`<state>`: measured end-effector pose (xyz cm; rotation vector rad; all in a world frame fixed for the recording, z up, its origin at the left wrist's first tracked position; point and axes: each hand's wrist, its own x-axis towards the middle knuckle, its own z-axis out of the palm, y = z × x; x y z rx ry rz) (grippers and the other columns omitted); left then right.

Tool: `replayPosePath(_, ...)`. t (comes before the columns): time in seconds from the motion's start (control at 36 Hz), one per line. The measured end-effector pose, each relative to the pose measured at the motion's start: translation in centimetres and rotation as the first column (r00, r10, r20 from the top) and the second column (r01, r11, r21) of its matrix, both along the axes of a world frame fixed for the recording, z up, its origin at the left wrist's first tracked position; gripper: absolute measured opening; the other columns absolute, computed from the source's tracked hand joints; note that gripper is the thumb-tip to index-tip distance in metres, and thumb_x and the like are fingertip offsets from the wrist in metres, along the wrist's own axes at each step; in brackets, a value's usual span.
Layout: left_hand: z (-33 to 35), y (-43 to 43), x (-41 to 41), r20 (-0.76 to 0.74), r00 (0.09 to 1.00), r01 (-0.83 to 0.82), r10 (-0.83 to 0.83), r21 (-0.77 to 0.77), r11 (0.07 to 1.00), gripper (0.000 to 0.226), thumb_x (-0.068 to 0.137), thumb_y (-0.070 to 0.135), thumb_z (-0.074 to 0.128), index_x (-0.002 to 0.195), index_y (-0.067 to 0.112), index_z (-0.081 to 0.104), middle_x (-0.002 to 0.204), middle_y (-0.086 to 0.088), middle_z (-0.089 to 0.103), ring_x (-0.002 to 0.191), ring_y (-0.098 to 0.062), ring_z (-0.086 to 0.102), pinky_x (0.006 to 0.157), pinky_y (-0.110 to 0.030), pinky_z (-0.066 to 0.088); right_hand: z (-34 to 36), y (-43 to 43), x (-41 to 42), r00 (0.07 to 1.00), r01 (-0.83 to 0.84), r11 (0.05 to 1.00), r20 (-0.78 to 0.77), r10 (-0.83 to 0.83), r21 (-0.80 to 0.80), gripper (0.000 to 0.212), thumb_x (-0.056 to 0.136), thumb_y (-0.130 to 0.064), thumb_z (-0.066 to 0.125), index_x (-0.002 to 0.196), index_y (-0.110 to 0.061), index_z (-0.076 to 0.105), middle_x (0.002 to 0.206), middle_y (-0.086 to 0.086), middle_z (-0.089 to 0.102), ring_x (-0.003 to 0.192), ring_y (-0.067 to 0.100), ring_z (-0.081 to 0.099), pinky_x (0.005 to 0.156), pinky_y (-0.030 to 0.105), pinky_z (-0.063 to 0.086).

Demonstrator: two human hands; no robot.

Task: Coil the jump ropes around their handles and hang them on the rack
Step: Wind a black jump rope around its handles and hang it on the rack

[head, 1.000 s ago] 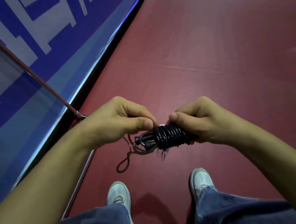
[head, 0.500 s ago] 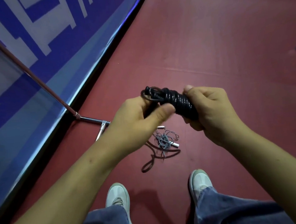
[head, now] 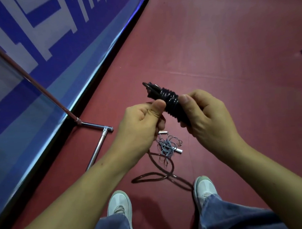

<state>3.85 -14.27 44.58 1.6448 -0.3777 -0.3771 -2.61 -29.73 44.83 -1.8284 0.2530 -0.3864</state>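
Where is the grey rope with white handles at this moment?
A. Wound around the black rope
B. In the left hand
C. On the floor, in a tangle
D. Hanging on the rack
C: the grey rope lies tangled on the floor, while the left hand and the right hand hold the black rope.

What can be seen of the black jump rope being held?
The black jump rope is a glossy, plastic-looking cord wound tightly around its handles into a compact bundle, tilted up and left above the red floor. Handle ends poke out on top. The right hand grips its lower end; the left hand, fingers curled, pinches the coils under its thumb. A dark loop on the floor may be its loose tail.
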Motion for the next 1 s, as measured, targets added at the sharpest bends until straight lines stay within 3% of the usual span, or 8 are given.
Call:
replayPosePath(0.17, 0.3, 0.3, 0.1, 0.073, 0.997, 0.008, -0.017, 0.127, 0.992, 0.063, 0.091, 0.069, 0.050, 0.059, 0.015, 0.058, 0.050, 0.005, 0.049, 0.048, -0.016, 0.040, 0.055, -0.033, 0.033, 0.6, -1.4, 0.0, 0.964, -0.196, 0.980, -0.178, 0.199, 0.037, 0.044, 0.077, -0.050, 0.081, 0.095, -0.020, 0.056, 0.068, -0.003, 0.065, 0.052, 0.008, 0.052, 0.051, 0.024, 0.041)
replayPosePath(0.36, 0.3, 0.7, -0.3, 0.288, 0.944, 0.099, -0.161, 0.217, 0.971, 0.038, 0.095, 0.048, 0.051, 0.063, 0.028, 0.056, 0.054, 0.009, 0.047, 0.048, -0.003, 0.039, 0.049, -0.015, 0.031, 0.6, -2.4, -0.5, 0.768, -0.372, 0.801, -0.330, 0.549, 0.468, 0.065, 0.082, -0.019, 0.084, 0.131, -0.005, 0.045, 0.092, 0.017, 0.072, 0.080, 0.040, 0.072, 0.076, 0.055, 0.061)
replayPosePath(0.53, -0.3, 0.7, 0.2, 0.254, 0.962, 0.062, -0.100, 0.155, 0.986, 0.048, 0.092, 0.054, 0.054, 0.063, 0.016, 0.057, 0.052, 0.005, 0.050, 0.047, -0.008, 0.040, 0.047, -0.022, 0.033, 0.5, -1.6, -0.6, 0.687, -0.324, 0.615, -0.267, 0.675, 0.719, 0.035, 0.090, -0.028, 0.068, 0.124, -0.031, 0.058, 0.066, 0.014, 0.049, 0.087, 0.046, 0.072, 0.067, 0.048, 0.061)
replayPosePath(0.61, -0.8, 0.9, 0.3, 0.199, 0.976, 0.060, -0.089, 0.145, 0.988, 0.050, 0.092, 0.058, 0.055, 0.059, 0.020, 0.057, 0.051, 0.003, 0.050, 0.045, -0.010, 0.039, 0.046, -0.026, 0.033, 0.2, -1.2, -0.5, 0.695, -0.306, 0.590, -0.248, 0.675, 0.747, 0.010, 0.094, -0.025, 0.068, 0.101, -0.024, 0.061, 0.066, 0.009, 0.046, 0.053, 0.027, 0.061, 0.051, 0.036, 0.056)
replayPosePath(0.69, -1.3, 1.0, 0.5, 0.125, 0.989, 0.036, -0.072, 0.271, 0.962, 0.059, 0.086, 0.072, 0.047, 0.057, 0.022, 0.061, 0.047, 0.003, 0.053, 0.039, -0.010, 0.041, 0.046, -0.028, 0.033, -0.3, -1.0, -0.2, 0.756, -0.286, 0.728, -0.320, 0.571, 0.623, 0.015, 0.100, -0.018, 0.065, 0.105, -0.016, 0.051, 0.063, 0.007, 0.043, 0.042, 0.013, 0.031, 0.042, 0.021, 0.029)
replayPosePath(0.75, -1.5, 1.0, 0.6, 0.075, 0.995, 0.038, -0.072, 0.382, 0.923, 0.064, 0.082, 0.076, 0.043, 0.064, 0.019, 0.069, 0.046, 0.002, 0.056, 0.036, -0.009, 0.043, 0.047, -0.025, 0.035, -0.5, -1.1, -0.1, 0.812, -0.263, 0.850, -0.371, 0.450, 0.456, 0.030, 0.097, -0.014, 0.069, 0.119, -0.018, 0.048, 0.060, 0.006, 0.048, 0.043, 0.015, 0.032, 0.043, 0.022, 0.025)
replayPosePath(0.86, -2.1, 0.8, 0.2, 0.068, 0.984, 0.100, -0.165, 0.555, 0.826, 0.056, 0.098, 0.054, 0.056, 0.070, 0.006, 0.063, 0.051, 0.002, 0.047, 0.046, -0.016, 0.037, 0.049, -0.027, 0.032, -1.4, -1.5, 0.4, 0.928, -0.200, 0.979, -0.312, 0.204, 0.046, 0.056, 0.090, -0.007, 0.075, 0.132, -0.034, 0.050, 0.078, 0.000, 0.063, 0.050, 0.004, 0.050, 0.047, 0.017, 0.040)
replayPosePath(1.0, -1.5, 0.1, -0.8, 0.109, 0.937, 0.160, -0.333, 0.712, 0.684, 0.039, 0.094, 0.025, 0.059, 0.062, 0.011, 0.043, 0.053, 0.002, 0.035, 0.056, -0.022, 0.029, 0.046, -0.030, 0.028, -2.4, -2.2, 0.5, 0.923, -0.176, 0.935, -0.381, 0.049, -0.307, 0.054, 0.088, -0.018, 0.075, 0.130, -0.044, 0.052, 0.093, -0.006, 0.068, 0.068, 0.006, 0.058, 0.064, 0.017, 0.049)
